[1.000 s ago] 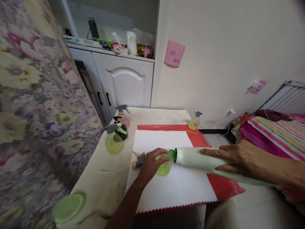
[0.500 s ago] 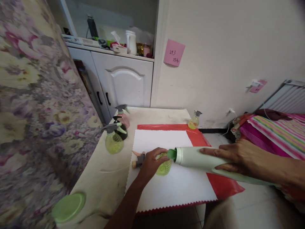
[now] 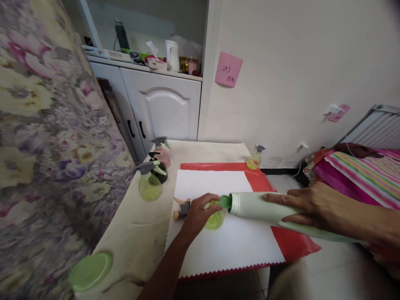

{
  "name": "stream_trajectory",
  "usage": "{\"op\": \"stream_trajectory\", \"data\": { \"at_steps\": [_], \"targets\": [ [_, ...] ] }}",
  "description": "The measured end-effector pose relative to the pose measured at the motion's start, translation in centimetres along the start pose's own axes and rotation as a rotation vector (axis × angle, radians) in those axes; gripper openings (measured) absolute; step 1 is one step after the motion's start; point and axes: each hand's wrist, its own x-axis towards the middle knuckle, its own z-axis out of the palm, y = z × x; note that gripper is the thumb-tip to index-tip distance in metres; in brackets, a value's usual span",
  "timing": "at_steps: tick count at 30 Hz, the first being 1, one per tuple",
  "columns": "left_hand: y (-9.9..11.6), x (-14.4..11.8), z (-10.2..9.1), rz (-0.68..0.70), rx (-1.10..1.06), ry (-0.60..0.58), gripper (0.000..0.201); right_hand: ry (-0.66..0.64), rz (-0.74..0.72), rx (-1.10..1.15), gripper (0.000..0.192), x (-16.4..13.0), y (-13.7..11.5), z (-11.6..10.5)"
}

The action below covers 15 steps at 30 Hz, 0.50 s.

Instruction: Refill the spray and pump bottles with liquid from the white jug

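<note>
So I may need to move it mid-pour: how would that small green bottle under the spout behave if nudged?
The small green bottle looks round-bodied and light, so probably tippy. The left hand steadies it, and the white mat looks smooth, so it may slide.

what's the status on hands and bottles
Left hand grips small yellow-green bottle on white mat. Right hand tilts big pale green bottle, spout at its mouth. Detached sprayer head lies beside.
</note>
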Motion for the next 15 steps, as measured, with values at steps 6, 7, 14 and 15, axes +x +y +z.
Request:
{"op": "stream_trajectory", "data": {
  "at_steps": [6,7,14,15],
  "targets": [
    [0.04,0.03,0.02,-0.003,0.002,0.004,0.016,0.029,-0.023,0.007,0.051,0.12,0.04,-0.08],
    [0.01,0.04,0.01,-0.004,0.005,0.005,0.016,0.036,-0.026,0.009,0.051,0.14,0.08,-0.06],
    [-0.11,0.03,0.00,0.003,0.003,0.002,0.016,-0.002,0.005,0.004,0.052,0.09,0.00,-0.10],
    [-0.09,0.03,0.00,0.001,0.001,0.004,0.016,-0.005,0.007,0.004,0.052,0.10,-0.05,-0.14]
  ]
}}
